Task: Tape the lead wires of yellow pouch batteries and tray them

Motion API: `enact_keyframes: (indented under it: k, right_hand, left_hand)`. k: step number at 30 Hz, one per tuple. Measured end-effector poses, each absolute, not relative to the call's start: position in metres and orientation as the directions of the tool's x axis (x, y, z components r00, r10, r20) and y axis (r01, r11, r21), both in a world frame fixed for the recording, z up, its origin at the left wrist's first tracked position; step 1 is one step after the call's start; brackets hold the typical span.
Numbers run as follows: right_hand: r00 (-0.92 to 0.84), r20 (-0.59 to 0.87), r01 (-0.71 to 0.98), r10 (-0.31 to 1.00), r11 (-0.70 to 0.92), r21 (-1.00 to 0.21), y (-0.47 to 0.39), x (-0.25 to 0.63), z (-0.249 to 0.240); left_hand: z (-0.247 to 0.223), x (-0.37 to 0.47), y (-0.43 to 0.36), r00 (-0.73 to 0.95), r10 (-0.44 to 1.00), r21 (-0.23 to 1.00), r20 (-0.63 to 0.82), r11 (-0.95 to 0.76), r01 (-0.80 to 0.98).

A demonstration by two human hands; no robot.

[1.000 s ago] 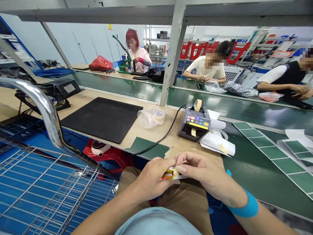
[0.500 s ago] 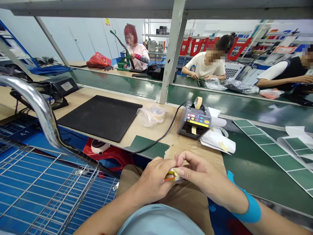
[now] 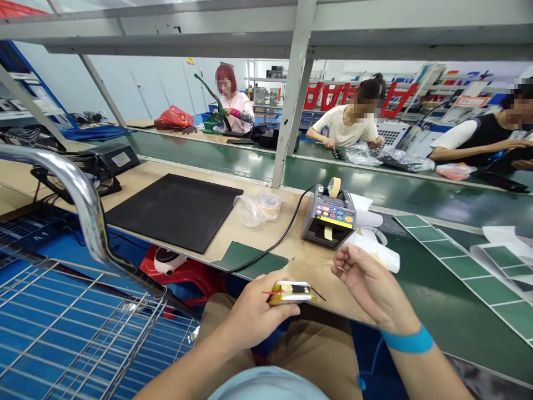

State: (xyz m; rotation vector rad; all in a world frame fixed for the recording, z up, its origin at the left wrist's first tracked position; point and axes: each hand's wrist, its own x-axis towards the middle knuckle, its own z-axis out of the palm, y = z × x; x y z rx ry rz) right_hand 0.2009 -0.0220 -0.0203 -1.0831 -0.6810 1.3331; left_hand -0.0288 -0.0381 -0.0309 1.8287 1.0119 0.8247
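Observation:
My left hand grips a small battery pack over my lap. The pack has white-silver sides, yellow tape along its edges and a dark strip on top. A red wire leaves it toward my fingers, and a black wire sticks out at its right end. My right hand, with a blue band at the wrist, is raised apart from the pack. Its fingers are loosely bent and apart, with nothing visible in them. Just beyond the fingertips stands an automatic tape dispenser, a short piece of tape showing at its front slot.
A black mat and a bagged tape roll lie on the bench. The dispenser's black cable crosses it. White backing sheets lie at right. A chrome rail and wire rack are at left. Co-workers sit across.
My right hand has let go of the battery pack and moved up and right toward the dispenser. My left hand keeps the pack, now more exposed. The view has tilted up slightly.

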Motion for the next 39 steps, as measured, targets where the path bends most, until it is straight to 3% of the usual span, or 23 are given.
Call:
enact_keyframes:
  k: [5,9,13,16,19,21,23,29,36,39]
  right_hand:
    - [0.303,-0.245,-0.415,0.921,-0.104,-0.904,-0.003,0.203,-0.053]
    - [0.337,-0.228,-0.351,0.914,-0.103,-0.931,0.024,0.191,-0.061]
    - [0.347,-0.120,-0.209,0.930,-0.048,-0.977,0.029,0.188,-0.053]
    - [0.172,-0.061,-0.063,0.983,-0.050,-0.997,0.007,0.194,-0.026]
    - [-0.153,-0.083,0.164,0.985,-0.057,-0.985,-0.020,0.200,0.015]
    - [-0.447,-0.081,0.401,0.891,0.119,-0.908,-0.030,0.199,0.040]
    - [-0.574,-0.101,0.505,0.813,0.254,-0.825,-0.034,0.196,0.056]
    - [-0.573,-0.125,0.429,0.810,0.166,-0.888,-0.041,0.180,0.051]
    - [-0.545,-0.211,0.185,0.811,-0.129,-0.974,-0.048,0.171,0.024]
    - [-0.553,-0.235,0.158,0.799,-0.176,-0.972,-0.045,0.172,0.022]
  left_hand:
    - [-0.045,-0.027,-0.038,0.401,0.916,0.988,-0.003,-0.060,0.144]
    - [-0.045,-0.029,-0.039,0.384,0.923,0.989,-0.014,-0.045,0.144]
    - [-0.039,-0.038,-0.040,0.375,0.927,0.986,-0.027,-0.036,0.162]
    - [-0.034,-0.046,-0.038,0.399,0.912,0.992,-0.100,0.061,0.108]
    - [-0.028,-0.049,-0.037,0.500,0.854,0.989,-0.146,0.132,0.065]
    - [-0.024,-0.047,-0.037,0.559,0.814,0.987,-0.158,0.145,0.068]
    - [-0.021,-0.044,-0.038,0.593,0.791,0.989,-0.149,0.134,0.071]
    - [-0.018,-0.039,-0.042,0.592,0.793,0.990,-0.141,0.122,0.072]
    - [-0.014,-0.042,-0.041,0.592,0.796,0.992,-0.123,0.096,0.078]
    - [-0.016,-0.042,-0.041,0.602,0.787,0.991,-0.130,0.120,0.058]
